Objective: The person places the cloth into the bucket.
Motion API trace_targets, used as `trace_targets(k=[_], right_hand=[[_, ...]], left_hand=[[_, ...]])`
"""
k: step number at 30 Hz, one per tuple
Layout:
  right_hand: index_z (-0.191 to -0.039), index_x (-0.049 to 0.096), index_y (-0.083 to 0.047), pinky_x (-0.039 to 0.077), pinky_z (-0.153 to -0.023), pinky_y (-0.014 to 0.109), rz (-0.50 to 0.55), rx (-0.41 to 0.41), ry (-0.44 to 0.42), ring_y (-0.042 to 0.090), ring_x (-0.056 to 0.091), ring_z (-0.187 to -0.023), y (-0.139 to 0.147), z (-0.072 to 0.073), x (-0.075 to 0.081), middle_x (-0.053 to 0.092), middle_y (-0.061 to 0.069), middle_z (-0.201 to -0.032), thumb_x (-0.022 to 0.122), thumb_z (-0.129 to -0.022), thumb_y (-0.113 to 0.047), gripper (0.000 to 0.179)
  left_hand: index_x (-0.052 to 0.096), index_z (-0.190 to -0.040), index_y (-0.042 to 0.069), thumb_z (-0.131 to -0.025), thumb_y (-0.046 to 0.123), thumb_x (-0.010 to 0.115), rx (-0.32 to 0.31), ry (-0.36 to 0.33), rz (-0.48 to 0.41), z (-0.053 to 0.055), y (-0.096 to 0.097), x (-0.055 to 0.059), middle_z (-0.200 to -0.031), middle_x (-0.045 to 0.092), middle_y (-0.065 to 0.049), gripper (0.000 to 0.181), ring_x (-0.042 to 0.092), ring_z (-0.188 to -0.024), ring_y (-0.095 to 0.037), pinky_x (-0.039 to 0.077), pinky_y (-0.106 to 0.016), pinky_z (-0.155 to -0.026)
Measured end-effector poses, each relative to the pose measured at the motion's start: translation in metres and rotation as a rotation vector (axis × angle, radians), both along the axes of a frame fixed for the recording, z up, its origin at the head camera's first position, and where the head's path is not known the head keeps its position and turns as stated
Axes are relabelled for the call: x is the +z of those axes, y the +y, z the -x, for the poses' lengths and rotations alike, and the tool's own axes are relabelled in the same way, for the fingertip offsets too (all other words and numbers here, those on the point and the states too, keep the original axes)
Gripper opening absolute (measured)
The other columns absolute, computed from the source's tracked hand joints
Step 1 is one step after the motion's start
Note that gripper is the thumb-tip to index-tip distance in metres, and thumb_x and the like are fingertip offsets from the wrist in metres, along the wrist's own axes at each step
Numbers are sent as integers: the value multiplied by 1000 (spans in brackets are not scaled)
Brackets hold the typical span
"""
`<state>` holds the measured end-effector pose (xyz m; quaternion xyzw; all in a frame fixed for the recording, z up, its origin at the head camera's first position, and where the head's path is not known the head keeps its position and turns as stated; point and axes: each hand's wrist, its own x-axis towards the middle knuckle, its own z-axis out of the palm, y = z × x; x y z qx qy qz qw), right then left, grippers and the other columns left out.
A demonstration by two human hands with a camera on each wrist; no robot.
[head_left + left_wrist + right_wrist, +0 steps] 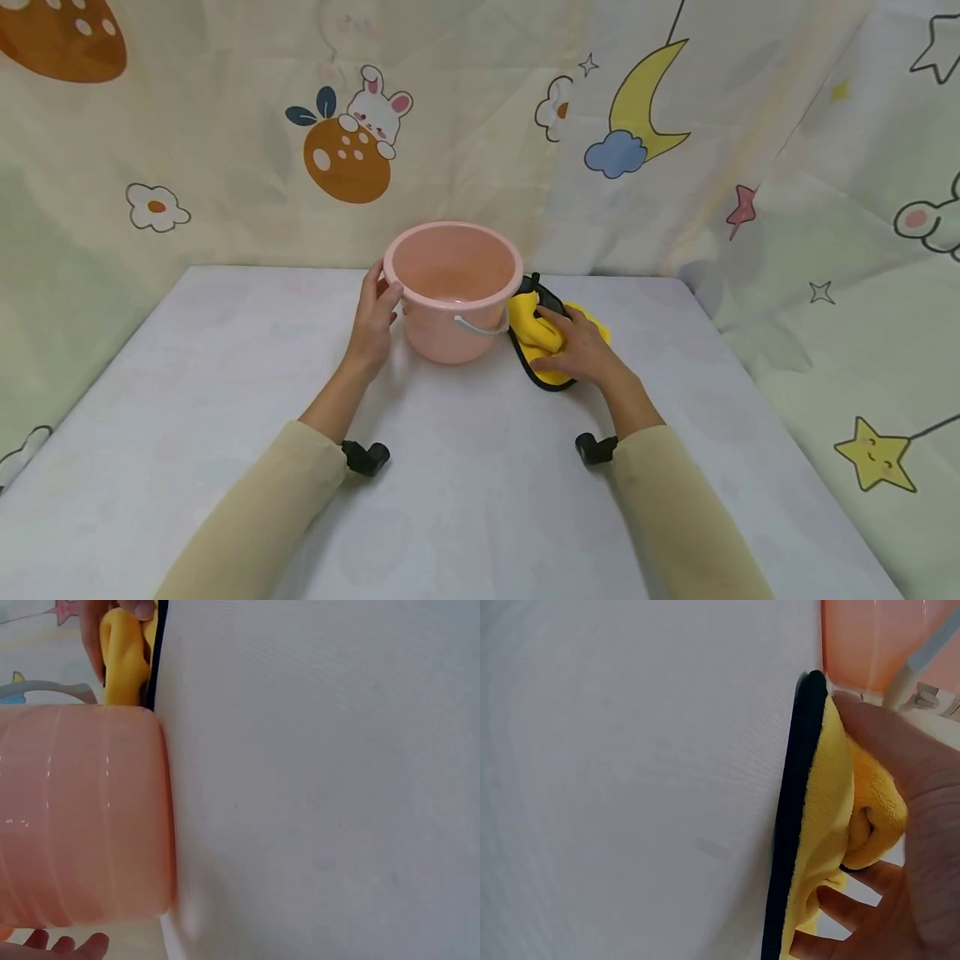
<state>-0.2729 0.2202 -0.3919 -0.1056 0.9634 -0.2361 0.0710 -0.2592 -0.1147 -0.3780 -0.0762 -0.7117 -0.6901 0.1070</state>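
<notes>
A pink bucket (pixel 450 329) stands upright on the table, its pale handle (pixel 480 327) hanging down at the front right. My left hand (pixel 371 321) is against the bucket's left side, thumb near the rim; in the left wrist view, only some fingertips (pixel 64 943) show beside the bucket wall. To the bucket's right lies a crumpled yellow cloth (pixel 536 329) with black edging. My right hand (pixel 581 346) holds it, with the thumb on one side and the fingers bent around the folds, as the right wrist view shows. Part of the cloth is hidden under that hand.
The white-covered table (pixel 465 500) ends at a patterned fabric backdrop (pixel 465 125) just behind the bucket. Another printed sheet (pixel 825 350) slopes along the right side. Black wrist devices (pixel 365 458) jut inward from both sleeves.
</notes>
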Motion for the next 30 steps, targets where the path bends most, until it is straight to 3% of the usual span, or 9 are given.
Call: trace_targets(k=[7,9,16,23,27,30], right_hand=[[-163,31,-30,31,-114,68,-52,44,6,51,26,-148,-5,5,1,22,27,-165,83,-84,-37,95],[-161,35,-28,34,-113,67,-59,51,26,51,31,-145,-5,7,2,28,27,-162,82,-86,-33,89],[-153,51,-19,39,-111,62,-95,20,90,48,45,-135,-5,9,3,46,24,-151,75,-92,-18,65],[-146,59,-17,46,-105,58,-108,-7,137,42,57,-122,-5,9,0,58,22,-136,73,-94,-15,54],[-145,60,-16,49,-98,57,-69,-35,167,40,61,-111,0,6,0,63,22,-129,73,-93,-14,53],[-146,59,-17,49,-100,57,-16,-56,170,39,60,-112,4,4,1,64,21,-132,72,-95,-16,53]], left_hand=[[19,-163,15,-98,32,55,-2,54,-91,3,3,1,-156,38,-18,76,46,-137,-30,40,-34,-104],[19,-163,15,-98,29,56,-4,62,-94,3,3,2,-157,37,-17,76,46,-139,-31,41,-31,-104],[20,-163,15,-97,25,59,-12,36,-112,2,3,4,-158,36,-16,77,48,-137,-29,44,-26,-98],[20,-163,16,-97,19,60,-27,0,-150,2,3,6,-156,38,-18,77,52,-123,-21,44,-28,-94],[19,-163,17,-97,18,60,-45,-30,-163,1,4,6,-155,40,-17,78,53,-117,-17,44,-27,-91],[20,-164,19,-98,18,60,-43,-43,-174,1,5,7,-155,41,-15,78,54,-116,-15,44,-27,-90]])
